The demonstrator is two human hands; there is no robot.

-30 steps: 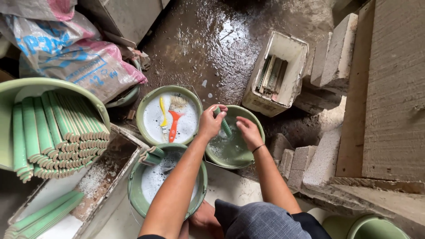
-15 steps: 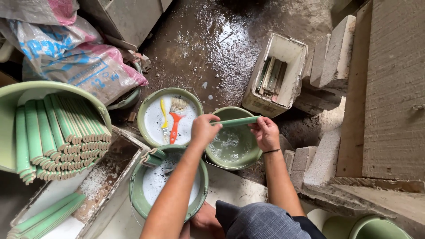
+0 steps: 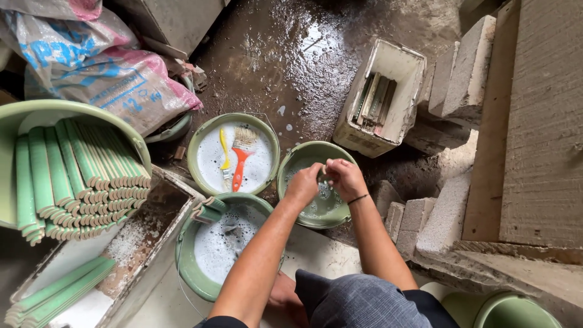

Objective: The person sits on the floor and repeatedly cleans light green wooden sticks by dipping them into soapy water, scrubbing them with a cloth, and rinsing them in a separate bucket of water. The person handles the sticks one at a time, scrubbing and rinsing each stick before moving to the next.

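Observation:
My left hand [image 3: 305, 184] and my right hand [image 3: 346, 178] meet fingertip to fingertip over a green basin [image 3: 290, 165] with cloudy water in it. Between the fingers they pinch a pale green strip [image 3: 325, 177], seen almost end-on and mostly hidden by the hands. A dark band sits on my right wrist. To the left of the basin stands a green bucket [image 3: 197, 141] of white liquid with an orange-handled brush [image 3: 240, 155] and a yellow-handled tool [image 3: 224, 153] lying in it.
A second green bucket [image 3: 189, 274] of white liquid sits under my left forearm. A large green tub [image 3: 18, 112] holds several stacked green strips [image 3: 79, 176]. A white box [image 3: 395, 67], sacks [image 3: 97, 70], pale bricks [image 3: 464, 67] and wet floor surround them.
The green strip was held level between my hands above the basin; now both hands have come together lower over the basin and the strip points away, nearly hidden.

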